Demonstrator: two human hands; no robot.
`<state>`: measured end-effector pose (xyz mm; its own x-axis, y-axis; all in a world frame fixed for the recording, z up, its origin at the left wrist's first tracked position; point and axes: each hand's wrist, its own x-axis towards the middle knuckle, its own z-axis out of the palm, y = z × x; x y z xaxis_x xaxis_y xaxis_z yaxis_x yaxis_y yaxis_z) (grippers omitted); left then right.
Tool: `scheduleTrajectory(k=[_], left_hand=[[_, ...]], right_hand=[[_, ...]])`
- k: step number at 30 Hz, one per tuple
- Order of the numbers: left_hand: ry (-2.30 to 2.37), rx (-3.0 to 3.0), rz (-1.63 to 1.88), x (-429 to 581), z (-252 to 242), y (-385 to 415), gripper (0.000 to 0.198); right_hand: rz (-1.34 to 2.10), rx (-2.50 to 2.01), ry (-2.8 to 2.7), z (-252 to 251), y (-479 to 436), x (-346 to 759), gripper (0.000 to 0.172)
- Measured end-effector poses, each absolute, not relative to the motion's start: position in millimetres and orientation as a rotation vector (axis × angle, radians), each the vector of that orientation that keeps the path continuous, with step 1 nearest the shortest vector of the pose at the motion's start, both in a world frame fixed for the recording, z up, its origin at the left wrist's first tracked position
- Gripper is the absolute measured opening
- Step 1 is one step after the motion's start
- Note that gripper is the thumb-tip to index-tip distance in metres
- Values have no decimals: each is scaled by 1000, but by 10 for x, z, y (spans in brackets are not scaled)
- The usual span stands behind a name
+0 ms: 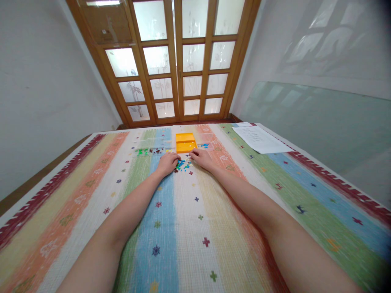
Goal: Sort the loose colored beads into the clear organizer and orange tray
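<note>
While left hand and right hand flank tiny pieces, I cannot tell whether fingers grip.

A striped tablecloth carries a yellow box. Clear trays flank it, small pieces lie before it, papers to its right.

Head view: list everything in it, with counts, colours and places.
Cloth: one, multicoloured stripes, foreground
Box: one, orange, far middle of cloth
Pieces: many, multicoloured, loose before the box
Cases: at least two, clear, either side of box
Papers: at least two, white, cloth's far right
Doors: several, brown, beyond the cloth
Walls: two, whitish, both sides
Panel: one, pale green, along right wall
Arms: two, bare, over the cloth
Left hand: one, bare, left of pieces
Right hand: one, bare, right of pieces
</note>
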<state>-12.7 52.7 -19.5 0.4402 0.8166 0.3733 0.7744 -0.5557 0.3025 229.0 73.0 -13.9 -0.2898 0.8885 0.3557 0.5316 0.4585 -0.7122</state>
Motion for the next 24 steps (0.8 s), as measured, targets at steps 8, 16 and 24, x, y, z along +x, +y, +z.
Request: scheduleTrajectory(k=[8, 16, 24], left_hand=[[1506, 2630, 684, -102, -134, 481, 30], [1727, 2552, 680, -153, -111, 481, 26], [1740, 2419, 745, -200, -148, 531, 19]], right_hand=[[603, -1191, -1965, -142, 734, 2284, 20], [615, -1185, -1946, -189, 764, 2288, 21], [622, -1173, -1961, -173, 753, 2290, 21]])
